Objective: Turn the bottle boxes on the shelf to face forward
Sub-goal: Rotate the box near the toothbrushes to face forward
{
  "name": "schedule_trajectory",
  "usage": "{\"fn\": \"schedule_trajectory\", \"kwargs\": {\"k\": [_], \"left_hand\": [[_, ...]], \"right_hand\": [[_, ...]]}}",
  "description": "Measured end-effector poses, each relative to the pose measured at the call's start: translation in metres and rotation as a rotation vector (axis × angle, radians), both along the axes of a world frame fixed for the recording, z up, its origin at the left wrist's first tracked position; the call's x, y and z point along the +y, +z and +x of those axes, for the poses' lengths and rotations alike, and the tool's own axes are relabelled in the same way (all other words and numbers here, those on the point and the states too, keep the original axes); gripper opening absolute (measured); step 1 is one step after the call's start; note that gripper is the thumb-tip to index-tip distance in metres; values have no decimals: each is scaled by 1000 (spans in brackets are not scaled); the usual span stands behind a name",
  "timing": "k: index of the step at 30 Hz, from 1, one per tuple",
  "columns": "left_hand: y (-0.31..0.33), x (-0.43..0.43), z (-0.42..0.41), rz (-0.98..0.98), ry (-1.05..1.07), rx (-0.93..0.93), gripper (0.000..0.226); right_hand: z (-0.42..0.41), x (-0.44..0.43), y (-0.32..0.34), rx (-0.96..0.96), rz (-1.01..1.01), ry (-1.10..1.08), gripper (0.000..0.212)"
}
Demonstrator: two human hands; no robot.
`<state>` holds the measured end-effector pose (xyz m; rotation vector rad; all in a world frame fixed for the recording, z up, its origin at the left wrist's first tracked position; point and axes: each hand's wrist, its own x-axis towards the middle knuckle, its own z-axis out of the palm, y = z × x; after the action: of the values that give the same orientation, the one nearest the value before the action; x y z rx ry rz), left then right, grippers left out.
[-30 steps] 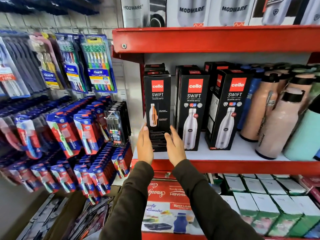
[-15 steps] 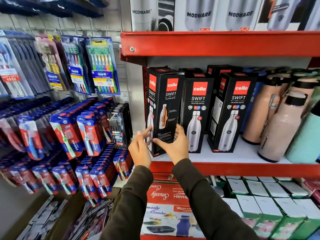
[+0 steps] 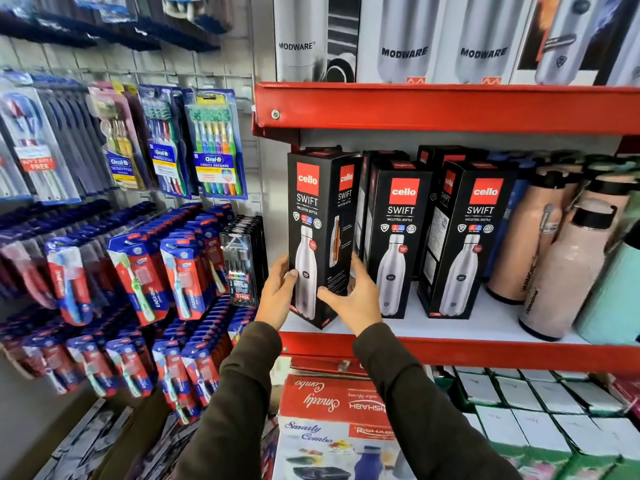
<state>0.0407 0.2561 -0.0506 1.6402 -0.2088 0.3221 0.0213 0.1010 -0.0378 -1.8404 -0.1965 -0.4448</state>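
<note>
A: What's changing with the left box (image 3: pixel 313 233)?

B: It is swinging round. Both hands are clamped on its lower half: the left hand (image 3: pixel 277 292) is pressing the near left edge, and the right hand (image 3: pixel 353 296) is wrapping the right side, thumb across the corner. The box is standing at the left end of the shelf (image 3: pixel 485 353), one corner pointing at us.

A: So the front is showing?

B: Mostly. The panel with the silver bottle is now facing left of forward, and the side panel with the small orange bottle is slipping away to the right. A second ago that orange panel was facing us squarely; half a second ago both panels were sharing the view about evenly.

A: What does that mean for the job?

B: I'd judge this box is most of the way through its turn but not yet square; it is needing a little more twist to line up with its neighbours.

A: And the neighbours?

B: The middle box (image 3: pixel 398 237) and the right box (image 3: pixel 467 240) are showing their silver-bottle fronts, as in both earlier views. The right one is sitting slightly angled, a side panel visible.

A: Anything else different?

B: The hands are gripping higher on the box than a second ago, when they were flanking its base.
</note>
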Motion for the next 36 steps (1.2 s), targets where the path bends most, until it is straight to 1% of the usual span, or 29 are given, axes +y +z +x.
{"fn": "schedule_trajectory", "kwargs": {"k": [3,5,11,15,21,24,26,29,32,35,36], "left_hand": [[-1,1,2,-12,11,-17,37],[-3,0,3,14,22,-28,39],[-2,-12,4,14,107,-17,38],[-2,-20,1,13,155,2,37],[-8,-22,5,14,157,10,36],[-8,-22,5,12,168,7,33],[-9,-22,6,9,166,13,36],[-9,-22,6,-11,166,25,35],[-11,-21,4,-64,168,58,32],[-16,-16,1,-98,161,63,34],[-16,-16,-2,-107,156,61,31]], "right_hand": [[1,-3,1,23,-21,20,77],[1,-3,2,26,-48,9,75],[10,-5,-1,16,-182,-14,64],[16,-4,-3,40,-268,-29,63],[21,-5,-11,40,-311,-70,61],[23,-5,-13,45,-309,-84,55],[22,-5,-14,54,-293,-85,50],[20,-4,-14,58,-236,-89,44],[17,-2,-12,63,-170,-82,42],[12,-2,-13,67,-114,-58,42],[10,-1,-13,61,-101,-52,42]]}}
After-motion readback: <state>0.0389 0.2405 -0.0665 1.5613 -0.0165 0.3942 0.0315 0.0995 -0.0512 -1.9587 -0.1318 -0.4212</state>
